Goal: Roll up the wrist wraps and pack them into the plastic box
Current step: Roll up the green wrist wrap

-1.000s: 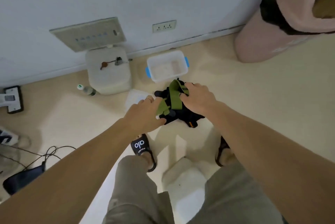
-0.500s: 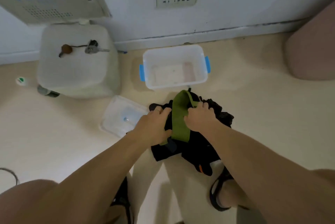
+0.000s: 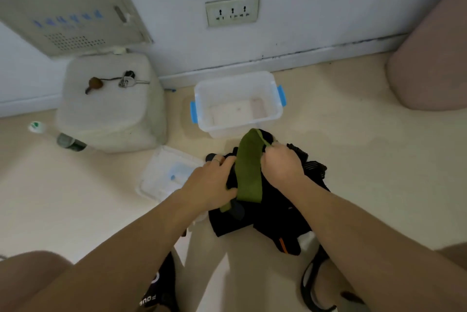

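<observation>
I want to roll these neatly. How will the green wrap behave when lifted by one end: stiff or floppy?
Probably floppy: the green wrap bends over at its far end and drapes on the black pile. It looks light, since the right hand pinches it easily. Likely to sag and unroll unless the left hand keeps it taut.

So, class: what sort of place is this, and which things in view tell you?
Probably a room at home, at floor level: a wall socket above a skirting board, a beige floor, and a padded seat.
</observation>
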Available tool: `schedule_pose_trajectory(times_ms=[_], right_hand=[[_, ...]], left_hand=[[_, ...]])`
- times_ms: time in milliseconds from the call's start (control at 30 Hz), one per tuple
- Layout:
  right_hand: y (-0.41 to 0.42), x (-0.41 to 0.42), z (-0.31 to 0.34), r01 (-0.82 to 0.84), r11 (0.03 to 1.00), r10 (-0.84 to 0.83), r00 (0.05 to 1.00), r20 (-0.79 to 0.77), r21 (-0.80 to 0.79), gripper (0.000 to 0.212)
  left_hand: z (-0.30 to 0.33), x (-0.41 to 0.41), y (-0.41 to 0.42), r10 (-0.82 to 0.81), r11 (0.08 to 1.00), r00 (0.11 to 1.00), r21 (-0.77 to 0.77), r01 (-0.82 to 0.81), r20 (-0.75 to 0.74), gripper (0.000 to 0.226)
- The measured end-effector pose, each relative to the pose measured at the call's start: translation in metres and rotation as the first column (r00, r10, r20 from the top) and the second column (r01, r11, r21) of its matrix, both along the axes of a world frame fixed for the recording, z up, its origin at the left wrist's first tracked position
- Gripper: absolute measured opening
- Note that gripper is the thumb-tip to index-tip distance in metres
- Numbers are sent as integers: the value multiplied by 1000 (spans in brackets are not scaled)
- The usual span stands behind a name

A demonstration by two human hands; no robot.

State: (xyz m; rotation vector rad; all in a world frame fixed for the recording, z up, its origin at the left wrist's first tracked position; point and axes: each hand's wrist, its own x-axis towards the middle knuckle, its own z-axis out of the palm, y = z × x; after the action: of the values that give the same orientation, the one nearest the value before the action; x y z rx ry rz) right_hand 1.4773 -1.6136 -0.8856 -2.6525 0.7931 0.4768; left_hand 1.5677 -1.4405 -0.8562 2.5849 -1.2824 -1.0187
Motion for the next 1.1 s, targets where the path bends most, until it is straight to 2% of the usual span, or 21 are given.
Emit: schedule_pose_trajectory(times_ms=[100,200,300,400,500,600,667,733,833,867,900,933,1000,1067,1100], right_hand=[[12,-2,47,39,999,-42,983,177,22,35],[30,-15,96,54,989,-92,952,292,135,42],[45,-30,145,64,940,-201,897,393,335,42],[59,-50,187,101,843,-348,852,391,529,33],[64,-65,206,165,648,-537,791,292,744,23],[68,-75,214,194,454,-639,751,166,870,24],[72,-78,217,143,316,-676,728,117,938,27],[74,-80,219,62,160,-740,668,78,985,27],[72,-80,214,2,23,-770,638,16,1000,34],[70,-79,211,4,28,-749,662,19,1000,38],[67,-76,206,19,79,-712,701,43,997,42],[65,-73,201,40,183,-658,748,92,982,46],[60,-66,190,54,472,-498,840,215,880,46],[55,-58,178,5,678,-323,900,293,735,24],[52,-54,172,-18,737,-258,916,306,676,9]], left_hand=[[30,-9,4,88,988,996,-126,-86,14,81],[69,-29,11,133,962,990,-233,-139,-40,98],[101,-43,18,70,933,998,-354,-68,-7,109],[126,-55,27,82,891,996,-444,-93,-45,114],[144,-72,41,80,874,994,-474,-107,-76,106],[157,-87,49,88,865,994,-491,-107,-62,74],[164,-87,51,156,849,986,-504,-160,-51,46],[166,-83,52,191,832,979,-518,-198,-67,29],[158,-73,55,181,819,967,-516,-249,-181,25],[154,-69,55,189,812,956,-511,-280,-224,25],[149,-64,54,214,796,937,-506,-332,-278,24],[144,-60,52,248,775,910,-495,-392,-333,24],[130,-51,50,307,747,860,-457,-483,-407,25],[111,-46,46,301,752,828,-417,-511,-473,24],[101,-46,43,282,760,808,-394,-518,-517,23]])
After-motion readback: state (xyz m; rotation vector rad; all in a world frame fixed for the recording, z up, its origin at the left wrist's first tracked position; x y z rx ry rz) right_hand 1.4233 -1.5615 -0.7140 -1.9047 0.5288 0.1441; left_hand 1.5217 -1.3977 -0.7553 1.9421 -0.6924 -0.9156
